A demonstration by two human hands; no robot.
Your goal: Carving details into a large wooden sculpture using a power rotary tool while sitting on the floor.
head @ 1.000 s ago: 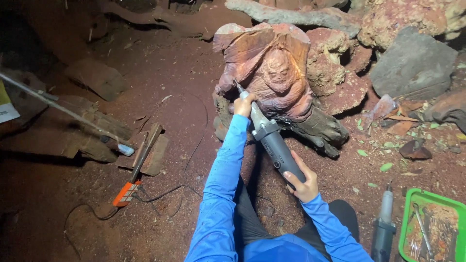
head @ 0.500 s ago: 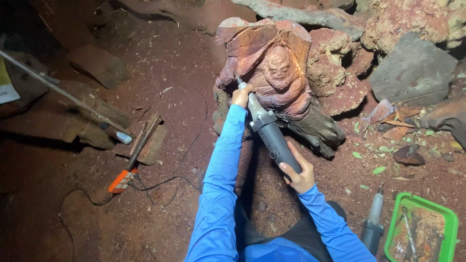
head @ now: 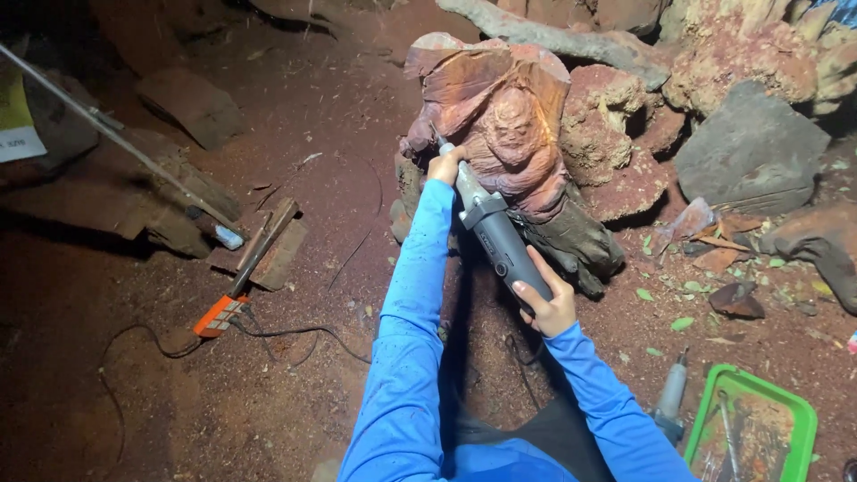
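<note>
1. Your right hand (head: 546, 303) is gripping the grey grinder (head: 500, 239); your left hand (head: 444, 166) is clamping its nose against the wood carving (head: 500, 125).
2. Rocks (head: 750, 152) are crowding behind; a green tray (head: 803, 415) is lying on the red dirt floor (head: 178, 402).

A green rectangular plastic tray (head: 797, 412) lies at lower right on the red dirt floor; its contents are dust-covered. Just left of the tray stands a grey cylindrical tool (head: 671, 399). Far left of the tray lies an orange-handled hammer (head: 245, 272) on a flat wooden block (head: 284, 253). Well above the tray rests a large grey stone slab (head: 750, 153).
</note>
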